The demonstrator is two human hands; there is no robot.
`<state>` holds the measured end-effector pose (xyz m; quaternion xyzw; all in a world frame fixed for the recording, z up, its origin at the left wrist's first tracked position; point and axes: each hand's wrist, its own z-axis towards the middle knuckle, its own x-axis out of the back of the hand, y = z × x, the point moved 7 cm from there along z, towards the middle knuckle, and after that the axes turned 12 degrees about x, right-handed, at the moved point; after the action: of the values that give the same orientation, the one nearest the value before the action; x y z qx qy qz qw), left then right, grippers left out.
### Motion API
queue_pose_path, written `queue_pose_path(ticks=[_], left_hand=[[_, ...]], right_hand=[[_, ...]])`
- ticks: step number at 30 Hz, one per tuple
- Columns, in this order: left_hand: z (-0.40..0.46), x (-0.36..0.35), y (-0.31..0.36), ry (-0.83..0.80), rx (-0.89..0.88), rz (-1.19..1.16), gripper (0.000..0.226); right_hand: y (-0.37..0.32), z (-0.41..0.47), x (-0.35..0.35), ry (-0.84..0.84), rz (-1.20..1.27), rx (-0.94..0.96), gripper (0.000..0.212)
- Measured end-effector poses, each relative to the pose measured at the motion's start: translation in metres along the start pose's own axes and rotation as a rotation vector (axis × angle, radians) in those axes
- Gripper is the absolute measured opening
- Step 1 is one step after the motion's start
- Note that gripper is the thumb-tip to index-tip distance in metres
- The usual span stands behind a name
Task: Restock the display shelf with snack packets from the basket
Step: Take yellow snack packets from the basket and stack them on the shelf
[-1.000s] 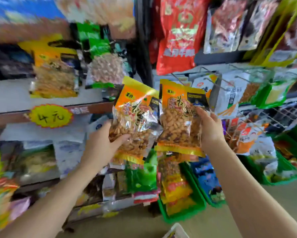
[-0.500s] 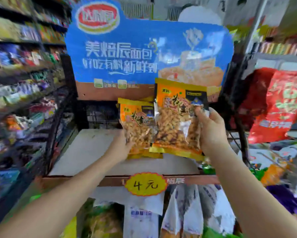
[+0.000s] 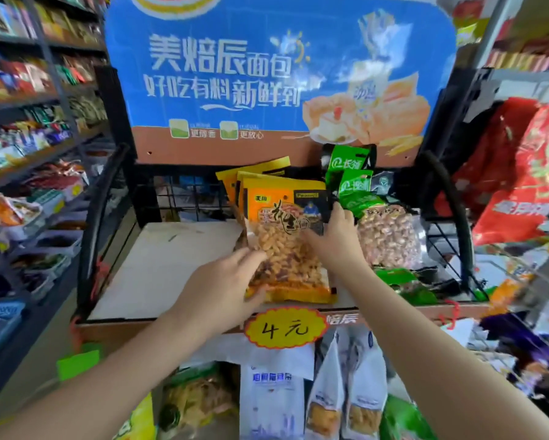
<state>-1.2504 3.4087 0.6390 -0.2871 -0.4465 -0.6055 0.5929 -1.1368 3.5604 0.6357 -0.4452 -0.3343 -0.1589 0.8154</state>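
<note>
both hands [image 3: 222, 289] gripping peanut packet [image 3: 287, 242] (on shelf [image 3: 171, 265])

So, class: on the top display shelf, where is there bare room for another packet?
Free: the white shelf board left of the orange peanut packets, up to the black side rail. Crowded: the right side, with green packets.
</note>
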Motion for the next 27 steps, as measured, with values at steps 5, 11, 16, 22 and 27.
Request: queue_pose_path(ticks=[5, 11, 16, 22, 27], left_hand=[[-0.016, -0.001, 0.073, -0.017, -0.239, -0.068, 0.031], [-0.053, -0.073, 0.184, -0.237, -0.406, -0.077, 0.045], [-0.126, -0.201, 0.276, -0.681, -0.412, 0.105, 0.030], [-0.226, -0.331, 0.354, -1.126, -0.335, 0.136, 0.025], [-0.295, -0.403, 0.400, -1.330, -0.289, 0.119, 0.027]], right_hand=[[-0.001, -0.038, 0.067, 0.086, -0.038, 0.227, 0.031], [0.091, -0.144, 0.143, 0.057, -0.175, 0.197, 0.018], [0.231, -0.273, 0.181, -0.091, -0.268, -0.139, 0.016], [0.370, -0.453, 0.187, -0.375, -0.229, -0.576, 0.018], [0.442, -0.563, 0.169, -0.372, -0.092, -0.826, 0.024]])
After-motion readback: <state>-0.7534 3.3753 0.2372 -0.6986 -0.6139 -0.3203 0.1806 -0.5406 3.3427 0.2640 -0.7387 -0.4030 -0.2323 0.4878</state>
